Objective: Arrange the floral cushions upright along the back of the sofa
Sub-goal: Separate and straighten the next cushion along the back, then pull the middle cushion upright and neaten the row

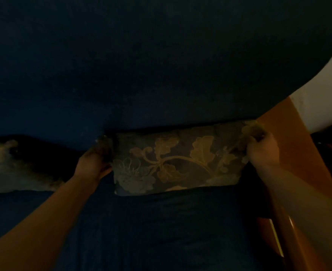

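Note:
A dark cushion with a pale leaf and flower pattern, the floral cushion [178,160], stands upright against the dark blue sofa back [141,65], its lower edge on the seat. My left hand [93,163] grips its left edge. My right hand [263,148] pinches its upper right corner. A second floral cushion [14,169] lies lower at the far left of the seat, partly cut off by the frame edge. The scene is very dim.
The blue sofa seat [151,222] fills the foreground. A brown wooden armrest or side frame [290,153] runs along the right of the sofa. A white wall [321,90] shows at the upper right.

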